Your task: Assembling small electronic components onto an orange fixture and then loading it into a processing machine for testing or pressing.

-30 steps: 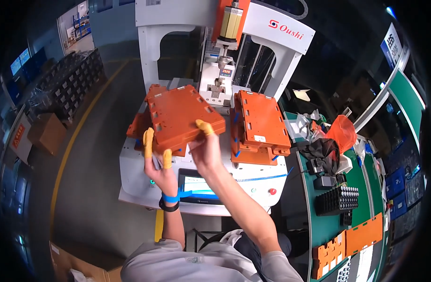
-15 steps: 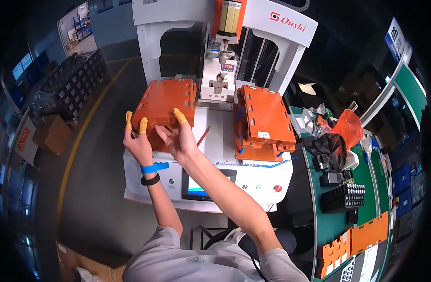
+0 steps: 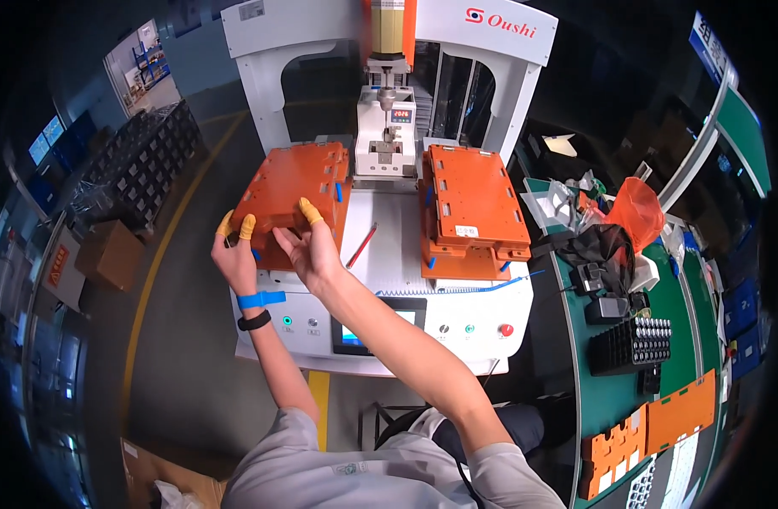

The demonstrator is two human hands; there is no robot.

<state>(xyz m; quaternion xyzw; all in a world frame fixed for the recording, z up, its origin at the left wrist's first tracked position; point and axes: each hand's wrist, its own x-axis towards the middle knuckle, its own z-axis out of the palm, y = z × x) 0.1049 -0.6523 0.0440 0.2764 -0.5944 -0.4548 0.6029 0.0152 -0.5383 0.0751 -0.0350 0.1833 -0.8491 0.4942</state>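
"Two hands are in my remote feed. What step are they on?"

"I'd judge it as steadying the left orange case [image 3: 291, 182], at ten o'clock. The left hand [image 3: 234, 259], at nine o'clock, has yellow-capped fingertips on its near-left edge. The right hand [image 3: 319, 261], nearer the centre, is half-curled, one capped finger on the near-right corner."

"Firm hold?"

"I can't tell whether either hand pinches or merely touches. The case sits over a lower orange plate [image 3: 336, 243]; I can't see whether it's fully seated."

"And the next move?"

"To my mind it calls for even pressure from both sides, minding the blue peg [image 3: 339, 192] by the right edge."

"Any writing?"

"From the left, a warning sign [image 3: 65, 254] at nine o'clock, its marks orange-red on white. At twelve, a small display [image 3: 401, 114] glows with red digits. At one, red lettering [image 3: 512, 26] beside a round emblem on the white machine frame [image 3: 444, 27]. Between two and three, a white label [image 3: 466, 231] with dark characters on the right orange case [image 3: 478, 187]. Far out at two, a blue-and-white sign [image 3: 713, 51], too skewed for me."
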